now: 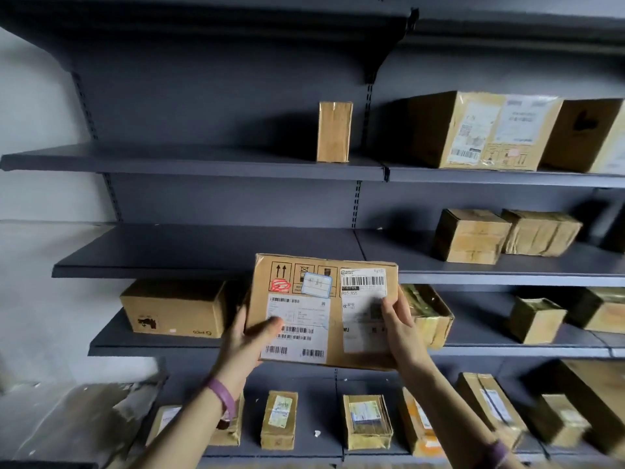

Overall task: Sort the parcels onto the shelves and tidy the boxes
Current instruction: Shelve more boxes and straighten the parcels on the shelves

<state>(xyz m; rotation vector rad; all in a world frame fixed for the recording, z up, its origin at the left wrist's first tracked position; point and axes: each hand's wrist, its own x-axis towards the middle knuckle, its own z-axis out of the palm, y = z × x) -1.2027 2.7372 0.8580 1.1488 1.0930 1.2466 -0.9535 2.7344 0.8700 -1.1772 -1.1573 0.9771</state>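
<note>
I see both hands, left hand (248, 340) and right hand (400, 324), fingers clamping a labelled parcel (323, 309), which hides, I think, part of a box (427, 313) behind, grey shelves (203, 252) around.

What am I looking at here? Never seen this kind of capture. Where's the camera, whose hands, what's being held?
There is no robot: a person works with bare hands. The single picture comes from a wide-angle camera on the person's head, looking forward at the hands, so straight lines bend near the edges.

The left hand, with a purple wristband, and the right hand together hold a flat cardboard parcel up, its shipping labels facing the camera.

Behind it stand grey metal shelves. The left bay is mostly bare: one small upright box on the upper level and a longer box lower down. The right bay and the bottom level carry many more taped cardboard parcels.
</note>
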